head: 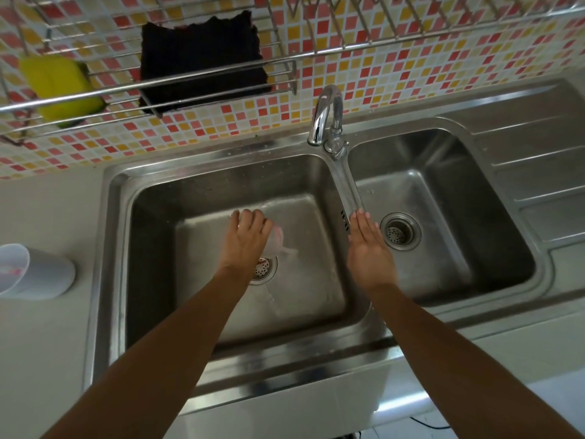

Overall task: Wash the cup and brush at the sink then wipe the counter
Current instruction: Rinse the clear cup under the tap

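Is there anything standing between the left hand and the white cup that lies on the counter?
Nothing visible does. Between the left hand and the cup are only the sink rim and bare counter. However, the hand grips a blurred translucent thing over the left basin.

I count two stainless steel sink basins, the left basin (196, 236) and the right basin (443, 191). There are two round perforated metal drain strainers, the left strainer (264, 267) and the right strainer (400, 231). I see one curved chrome faucet (326, 112). Two wire racks show, the left rack (126, 87) and the right rack (411, 39). I make out one yellow sponge (60, 87), one black square cloth (202, 64), one white plastic cup (34, 270), and one pale translucent object (278, 239), too blurred to name. Two bare hands are in view, the left hand (247, 239) and the right hand (367, 245).
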{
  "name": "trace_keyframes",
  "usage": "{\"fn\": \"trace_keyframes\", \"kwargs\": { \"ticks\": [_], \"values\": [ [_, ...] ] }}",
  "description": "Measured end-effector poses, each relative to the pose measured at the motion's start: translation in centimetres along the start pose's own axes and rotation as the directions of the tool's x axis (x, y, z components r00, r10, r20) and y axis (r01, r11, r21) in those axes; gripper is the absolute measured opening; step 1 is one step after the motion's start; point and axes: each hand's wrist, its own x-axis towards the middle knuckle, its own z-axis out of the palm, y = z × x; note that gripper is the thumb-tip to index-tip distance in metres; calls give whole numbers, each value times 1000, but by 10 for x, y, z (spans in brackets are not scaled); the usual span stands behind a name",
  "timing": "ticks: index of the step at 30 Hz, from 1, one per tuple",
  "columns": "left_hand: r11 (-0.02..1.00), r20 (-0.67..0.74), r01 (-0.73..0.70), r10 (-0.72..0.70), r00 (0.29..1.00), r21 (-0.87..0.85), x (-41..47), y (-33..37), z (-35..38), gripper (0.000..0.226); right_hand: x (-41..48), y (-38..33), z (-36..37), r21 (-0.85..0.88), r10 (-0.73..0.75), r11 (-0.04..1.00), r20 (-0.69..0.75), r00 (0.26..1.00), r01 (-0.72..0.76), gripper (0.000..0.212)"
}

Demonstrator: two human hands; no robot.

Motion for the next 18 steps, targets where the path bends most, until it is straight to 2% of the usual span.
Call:
{"fn": "trace_keyframes", "kwargs": {
  "ticks": [4,8,10,13,15,18],
  "values": [
    [971,-44,-169,178,983,167,-8,-4,7,71,-1,1,1,-7,-8,1000,8,1000,8,56],
    [979,-75,-134,147,986,156,-15,-15,7,75,0,1,2,-10,-11,1000,-3,1000,10,55],
    [996,-78,-70,74,994,60,-19,-19,7,73,-1,2,2,-5,-8,1000,-8,1000,8,54],
    [973,-22,127,-134,991,-190,-27,-20,3,70,-1,3,3,-3,-10,1000,-5,1000,10,53],
    [890,5,234,-252,968,-392,-35,-22,-1,73,-1,3,3,-10,-25,1000,10,1000,25,53],
    [745,3,286,-356,934,-602,-54,-25,-7,78,-2,1,-4,-29,-21,999,76,997,23,56]
  ]
}}
